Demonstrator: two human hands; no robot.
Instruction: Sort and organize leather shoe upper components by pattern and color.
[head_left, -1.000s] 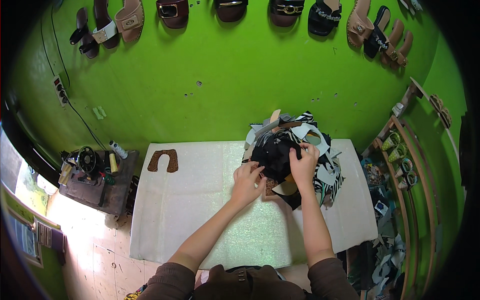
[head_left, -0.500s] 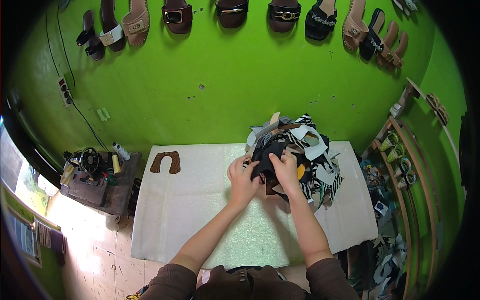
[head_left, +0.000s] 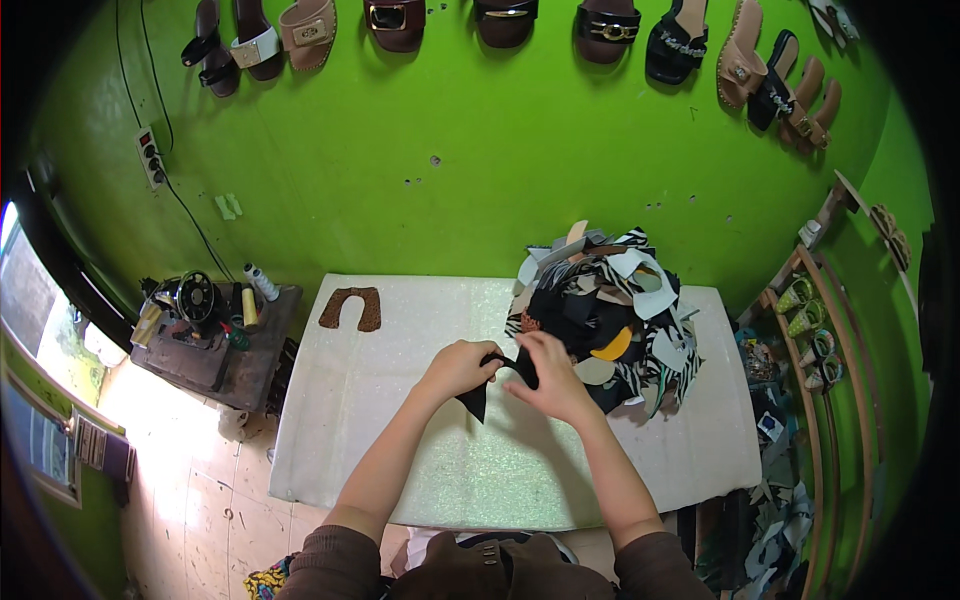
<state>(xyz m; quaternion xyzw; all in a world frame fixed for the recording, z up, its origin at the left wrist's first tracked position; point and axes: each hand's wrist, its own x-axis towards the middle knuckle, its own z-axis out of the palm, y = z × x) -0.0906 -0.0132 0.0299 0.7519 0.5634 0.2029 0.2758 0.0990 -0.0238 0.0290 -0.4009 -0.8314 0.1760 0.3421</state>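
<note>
Over the middle of the table, my left hand [head_left: 460,369] is closed on a thin black scrap of material [head_left: 474,403], whose pointed end hangs below the fingers. Another part of the scrap stretches across to my right hand [head_left: 552,384], lying between its thumb and curled fingers. Just beyond my right hand rises a heap of offcuts [head_left: 610,310] in black, grey, white, zebra stripe and yellow. Toward the table's far left corner lies a brown speckled U-shaped piece [head_left: 352,309], apart from both hands.
A pale cover lies on the table [head_left: 350,430]. To the left stands a sewing machine [head_left: 192,310] with thread spools. Sandals [head_left: 505,25] hang along the green wall. A wooden rack [head_left: 830,400] with footwear stands at the right, above more scraps [head_left: 775,530].
Both hands have drawn back from the heap toward me, bringing the black scrap out over the table. The whole view has shifted slightly.
</note>
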